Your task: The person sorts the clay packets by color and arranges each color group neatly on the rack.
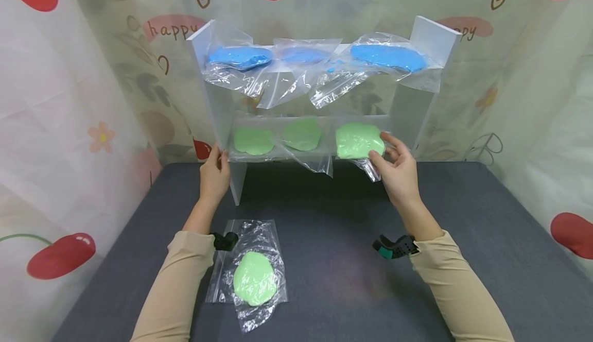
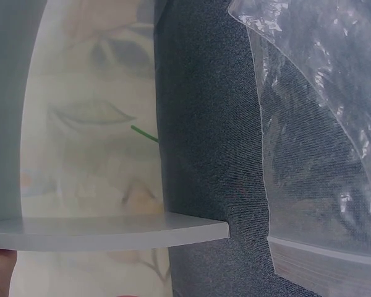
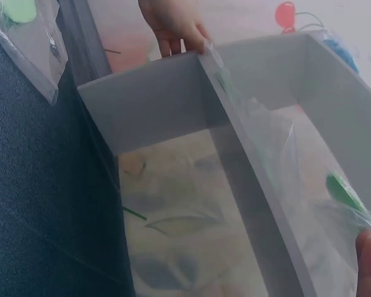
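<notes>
Head view: the right hand [image 1: 397,169] pinches the clear plastic bag of flattened green putty [image 1: 359,141] at the right end of the lower board of the white two-tier shelf [image 1: 433,40], thumb and fingers curled on the bag's edge. At nine o'clock from it, the left hand [image 1: 215,173] grips the shelf's left side panel, fingers wrapped round its front edge. Two more green putty bags [image 1: 278,138] lie between the hands on that board, and three blue putty bags [image 1: 315,56] lie on the top board at twelve o'clock. At six o'clock from the left hand, another green putty bag [image 1: 255,277] lies flat on the dark grey table [image 1: 463,203].

Left wrist view: only a fingertip shows at seven o'clock, under the shelf edge [image 2: 111,232].

Right wrist view: the left hand's fingers [image 3: 173,28] clasp the panel at twelve o'clock; a right fingertip [image 3: 370,263] presses the bag at five o'clock.
</notes>
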{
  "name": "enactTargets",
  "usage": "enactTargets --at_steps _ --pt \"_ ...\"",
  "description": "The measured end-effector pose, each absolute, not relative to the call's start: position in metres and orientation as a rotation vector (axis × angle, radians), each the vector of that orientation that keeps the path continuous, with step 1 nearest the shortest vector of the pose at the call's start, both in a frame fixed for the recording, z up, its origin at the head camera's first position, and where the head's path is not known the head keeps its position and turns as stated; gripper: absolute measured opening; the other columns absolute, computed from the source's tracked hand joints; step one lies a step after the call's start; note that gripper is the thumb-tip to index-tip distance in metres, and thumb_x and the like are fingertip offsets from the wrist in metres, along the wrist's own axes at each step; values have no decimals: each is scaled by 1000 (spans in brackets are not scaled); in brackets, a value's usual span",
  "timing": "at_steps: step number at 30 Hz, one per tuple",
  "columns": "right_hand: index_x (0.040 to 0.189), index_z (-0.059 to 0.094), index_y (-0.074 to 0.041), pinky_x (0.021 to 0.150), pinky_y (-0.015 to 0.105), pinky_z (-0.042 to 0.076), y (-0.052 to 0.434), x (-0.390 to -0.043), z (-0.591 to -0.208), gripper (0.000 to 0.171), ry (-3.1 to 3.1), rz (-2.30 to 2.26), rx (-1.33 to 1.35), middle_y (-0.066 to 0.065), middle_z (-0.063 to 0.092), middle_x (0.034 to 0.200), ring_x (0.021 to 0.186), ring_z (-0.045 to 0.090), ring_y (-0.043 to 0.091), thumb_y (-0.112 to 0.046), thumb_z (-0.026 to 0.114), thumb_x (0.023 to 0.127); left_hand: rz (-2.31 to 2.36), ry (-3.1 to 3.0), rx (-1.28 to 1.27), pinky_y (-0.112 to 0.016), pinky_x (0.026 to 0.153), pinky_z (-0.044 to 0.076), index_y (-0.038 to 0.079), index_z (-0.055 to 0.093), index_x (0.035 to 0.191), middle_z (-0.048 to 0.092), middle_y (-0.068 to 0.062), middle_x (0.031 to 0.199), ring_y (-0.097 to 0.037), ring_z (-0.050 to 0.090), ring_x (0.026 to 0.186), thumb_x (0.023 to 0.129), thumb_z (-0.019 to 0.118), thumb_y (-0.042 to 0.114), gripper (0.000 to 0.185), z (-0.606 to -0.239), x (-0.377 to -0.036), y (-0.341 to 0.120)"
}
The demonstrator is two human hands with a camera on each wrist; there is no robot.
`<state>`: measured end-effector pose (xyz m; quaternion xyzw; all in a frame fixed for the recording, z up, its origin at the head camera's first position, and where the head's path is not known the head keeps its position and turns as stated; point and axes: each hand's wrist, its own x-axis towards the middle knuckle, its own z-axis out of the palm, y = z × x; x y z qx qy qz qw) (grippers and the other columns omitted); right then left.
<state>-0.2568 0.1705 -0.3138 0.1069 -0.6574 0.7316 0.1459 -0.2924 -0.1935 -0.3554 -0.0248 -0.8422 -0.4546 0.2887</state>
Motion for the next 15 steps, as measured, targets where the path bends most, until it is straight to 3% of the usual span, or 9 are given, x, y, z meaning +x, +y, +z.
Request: enactTargets --at_steps 5,15 --pt "137 41 -5 50 14 36 170 -259 -314 51 -1923 2080 241 -3 50 87 42 40 0 -7 59 90 -1219 -2248 -57 -50 87 50 7 41 140 59 -25 123 -37 60 110 99 43 15 42 -355 -293 -193" --pt "138 39 -7 58 14 43 164 -266 -316 52 -2083 1968 186 -5 50 98 55 54 -4 -14 59 91 -1218 -2255 -58 -50 87 50 7 41 140 59 -24 123 -37 61 110 99 43 16 43 -355 -293 -193"
